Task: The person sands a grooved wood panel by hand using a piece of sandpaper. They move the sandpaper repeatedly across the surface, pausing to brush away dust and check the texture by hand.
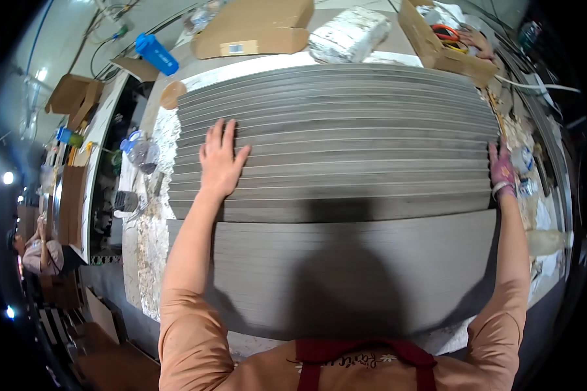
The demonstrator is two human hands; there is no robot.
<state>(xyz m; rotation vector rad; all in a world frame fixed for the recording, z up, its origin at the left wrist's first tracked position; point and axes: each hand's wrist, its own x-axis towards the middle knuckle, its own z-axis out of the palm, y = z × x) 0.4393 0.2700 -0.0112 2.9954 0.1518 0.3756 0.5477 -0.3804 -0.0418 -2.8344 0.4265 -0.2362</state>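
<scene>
So, in the head view we've got the left hand [220, 164] palm-down on the overlapped stack of grey panels [359, 143], fingers spread forward, thumb out to the right, gripping nothing, forearm angled up from lower left. Our right hand [502, 171], in a pink glove [504, 176], sits at the stack's right edge, fingers forward, arm nearly straight; can't tell if it's gripping. Stack spans the worktable [151, 274] in front of us, nearest panel [254, 260] mostly exposed.
</scene>
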